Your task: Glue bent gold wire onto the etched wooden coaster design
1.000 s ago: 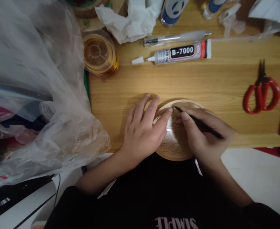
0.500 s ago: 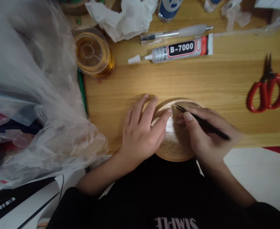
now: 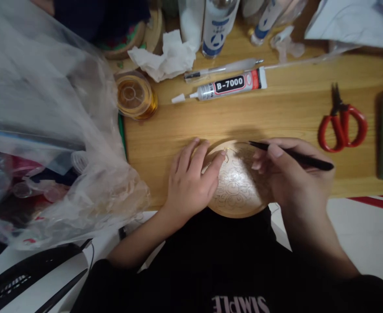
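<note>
The round wooden disc (image 3: 237,187) lies at the near edge of the worktop (image 3: 276,117), right in front of the person, its face covered with a fine scrolling line pattern. The left hand (image 3: 191,182) rests flat on the disc's nine o'clock side, fingers (image 3: 215,167) spread loosely and gripping nothing; the fingertip presses by a small loop of gold wire (image 3: 226,155) near the disc's eleven o'clock rim. The right hand (image 3: 292,178) sits over the three o'clock side, its fingers closed around a thin black tool (image 3: 292,155), whose point hangs just above the rim at about one o'clock, apart from the surface as far as I can tell.

At twelve o'clock from the disc lies a glue tube (image 3: 225,86) marked B-7000, with its cap just beside the nozzle. A spool of gold wire (image 3: 135,96) stands toward ten o'clock, red scissors (image 3: 341,121) at two o'clock, and a heap of clear plastic bags (image 3: 48,143) crowds the nine o'clock side.

I'd say the risk is the disc sliding, since it overhangs the worktop edge toward the lap and only a light palm holds it. A slip of the tool point could knock the little wire loose or scratch the pattern.
</note>
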